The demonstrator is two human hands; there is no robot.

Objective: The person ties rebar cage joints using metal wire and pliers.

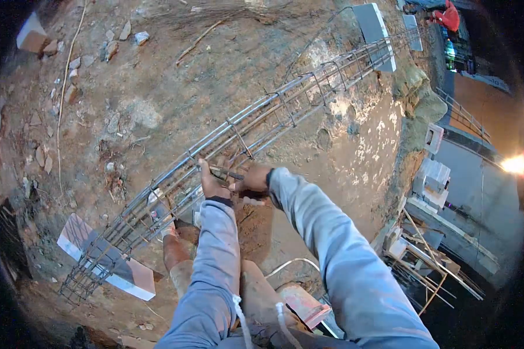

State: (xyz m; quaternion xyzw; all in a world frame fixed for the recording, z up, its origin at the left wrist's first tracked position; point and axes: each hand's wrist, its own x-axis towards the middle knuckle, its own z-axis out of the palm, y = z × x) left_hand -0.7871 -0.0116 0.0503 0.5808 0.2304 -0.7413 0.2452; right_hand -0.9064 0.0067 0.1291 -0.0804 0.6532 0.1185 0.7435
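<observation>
Where the hands meet: both are on the rebar cage [285,110], at one stirrup roughly midway along it, close together and almost touching.
Left hand [213,185]: fingers curled shut over an upper bar of the cage, thumb lying just beside the tool.
Right hand [254,179]: closed in a fist around the handle end of a hand tool [226,173].
Hand tool: slim dark metal, lying crosswise between the two hands, its tip at the bar by the left fingers; its exact kind is too small to tell.
Rebar cage: long straight bars tied in square stirrups, running from lower left to upper right over the ground; the near end rests on a white slab [108,264], the far end on a grey block [374,26].
Sleeves [343,256]: long, grey-blue, reaching forward from the bottom edge; two white drawstrings [240,317] hang between them.
Leg [177,256]: bare and muddy, planted just beside the cage, below the left hand.
Ground [157,87]: reddish bare earth, with loose stones and brick bits towards the upper left.
Right edge: hollow concrete blocks [434,174], a stack of thin timber frames [431,273], a glaring lamp [518,164].
Other person [448,17]: in red at the top right, well apart from the hands.
</observation>
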